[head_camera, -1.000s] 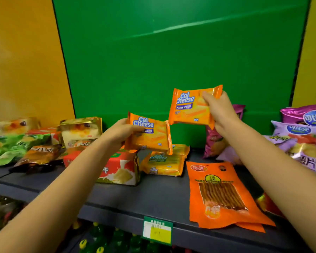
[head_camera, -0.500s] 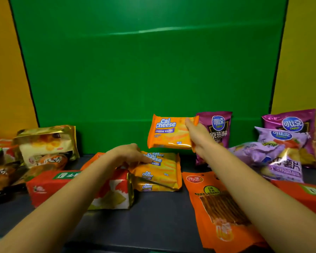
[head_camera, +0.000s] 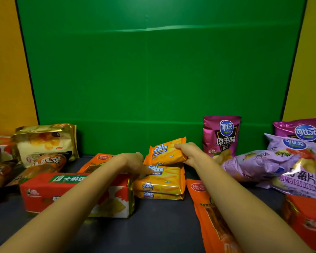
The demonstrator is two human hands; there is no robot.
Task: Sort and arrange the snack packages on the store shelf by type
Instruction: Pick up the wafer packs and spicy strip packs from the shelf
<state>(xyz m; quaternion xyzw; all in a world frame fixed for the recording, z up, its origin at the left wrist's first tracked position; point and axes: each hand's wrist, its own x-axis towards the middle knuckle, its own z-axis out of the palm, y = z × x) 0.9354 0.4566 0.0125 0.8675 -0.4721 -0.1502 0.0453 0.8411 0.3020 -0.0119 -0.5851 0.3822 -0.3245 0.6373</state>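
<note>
Both the left hand and right hand appear bare, forearms uncovered to the frame edge.

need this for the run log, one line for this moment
step: stacking | right hand: holds wafer pack tilted over stack | left hand: touches stack

Two hands, two magenta bags
</note>
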